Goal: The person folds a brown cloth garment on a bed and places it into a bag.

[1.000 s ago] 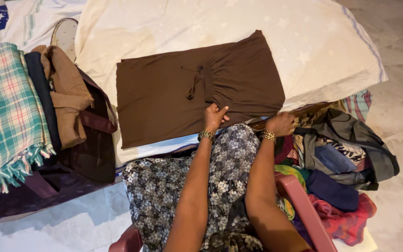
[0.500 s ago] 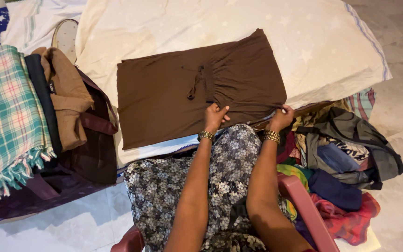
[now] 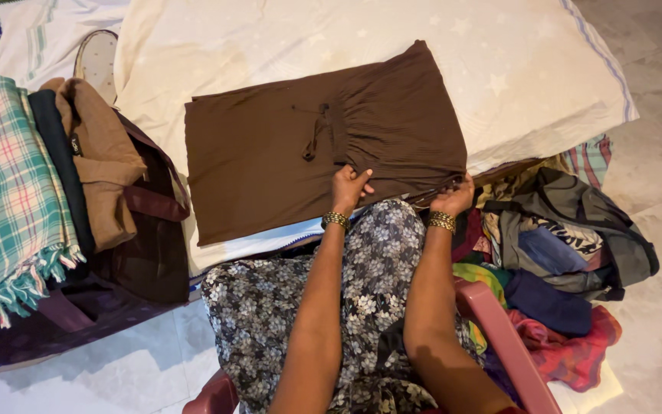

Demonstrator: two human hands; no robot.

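Note:
A brown pleated garment (image 3: 300,146) with a drawstring lies folded flat on a cream star-patterned sheet (image 3: 499,69). My left hand (image 3: 349,188) pinches the near edge of the garment around its middle. My right hand (image 3: 454,195) grips its near right corner. Both wrists wear gold bangles. My lap, in a grey floral dress (image 3: 362,291), is just below the garment.
A stack of folded clothes sits at left: green plaid cloth (image 3: 5,192), a tan garment (image 3: 101,169), a maroon bag (image 3: 155,245). A heap of mixed clothes (image 3: 561,253) lies at right. A pink plastic chair (image 3: 499,337) is under me, on a tiled floor.
My right hand has come up from the clothes heap to the garment's near right corner and taken hold of it. My left hand has stayed on the near edge.

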